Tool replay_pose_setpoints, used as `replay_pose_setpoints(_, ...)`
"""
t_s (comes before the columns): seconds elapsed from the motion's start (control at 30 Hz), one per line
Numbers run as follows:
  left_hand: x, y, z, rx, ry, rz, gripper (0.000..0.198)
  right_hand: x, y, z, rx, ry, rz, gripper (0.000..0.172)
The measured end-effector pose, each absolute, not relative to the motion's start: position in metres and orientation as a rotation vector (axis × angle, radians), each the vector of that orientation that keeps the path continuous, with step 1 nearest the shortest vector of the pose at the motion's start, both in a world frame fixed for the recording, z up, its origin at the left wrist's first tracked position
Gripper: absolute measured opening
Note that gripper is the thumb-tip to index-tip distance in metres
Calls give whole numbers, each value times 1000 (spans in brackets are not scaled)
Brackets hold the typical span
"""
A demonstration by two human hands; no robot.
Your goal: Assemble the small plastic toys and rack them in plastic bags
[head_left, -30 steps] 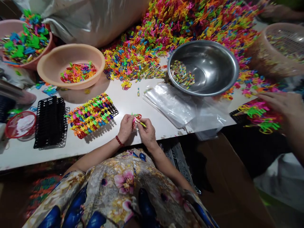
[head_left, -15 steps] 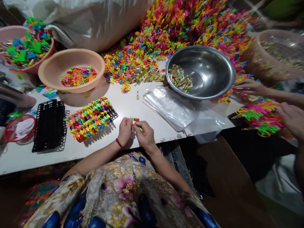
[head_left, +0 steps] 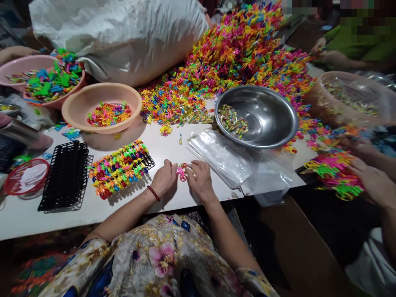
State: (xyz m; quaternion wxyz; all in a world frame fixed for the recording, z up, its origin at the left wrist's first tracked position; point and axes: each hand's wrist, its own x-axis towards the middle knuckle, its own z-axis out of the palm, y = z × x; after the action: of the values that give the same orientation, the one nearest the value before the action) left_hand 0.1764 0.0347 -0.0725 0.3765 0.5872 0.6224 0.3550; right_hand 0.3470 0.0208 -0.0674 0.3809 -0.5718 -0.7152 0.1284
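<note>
My left hand and my right hand meet near the front edge of the white table, fingers curled. Between them they pinch a small pink and red plastic toy piece. Just left of my hands lies a black grid tray filled with rows of coloured plastic pieces. A stack of clear plastic bags lies right of my right hand.
A huge heap of coloured plastic pieces covers the back. A steel bowl, two pink basins, an empty black tray stack, a red basket and a mesh basket stand around. Another person's hands work at right.
My hands have dropped lower onto the table with the small piece still between them. The view tilted up, and the other person's hands shifted over their coloured tray.
</note>
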Motion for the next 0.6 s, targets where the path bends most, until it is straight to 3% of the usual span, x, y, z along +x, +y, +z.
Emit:
replay_pose_setpoints(0.13, 189, 72, -68, 1755, 1714, 901, 14, 352, 80, -57, -1546, -1990, 206, 27)
replay_pose_setpoints(0.37, 213, 164, -76, 1759, 2025, 968, 61, 335, 174, -56, -1922, -2206, -13, 51)
replay_pose_setpoints(0.6, 206, 190, -91, 1629, 2160, 879, 40, 325, 167, -68, -1851, -2431, -11, 32)
